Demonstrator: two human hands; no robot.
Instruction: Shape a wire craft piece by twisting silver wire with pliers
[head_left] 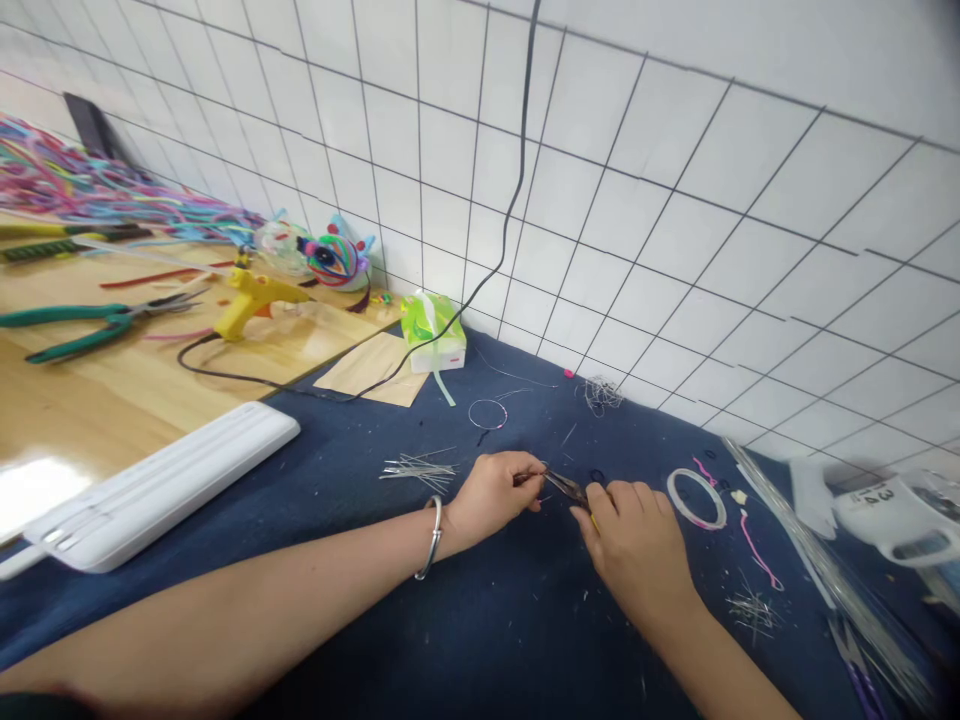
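Observation:
My left hand [495, 492], a silver bangle [433, 537] on its wrist, rests on the dark blue cloth [360, 620] with fingers pinched on a thin wire piece. My right hand [637, 545] is closed around small pliers [566, 487] whose tip meets the left fingers. A bundle of short wire pieces [420, 468] lies just left of the left hand. A white ring [697, 497] lies right of my right hand.
A wire loop [487, 413] and tissue pack [433, 333] lie farther back. On the wooden table are a yellow glue gun [251, 297], green-handled pliers [90, 325] and colourful strips [90, 190]. A white case [157, 485] lies left. A white mug [900, 515] and long wires [817, 560] are at right.

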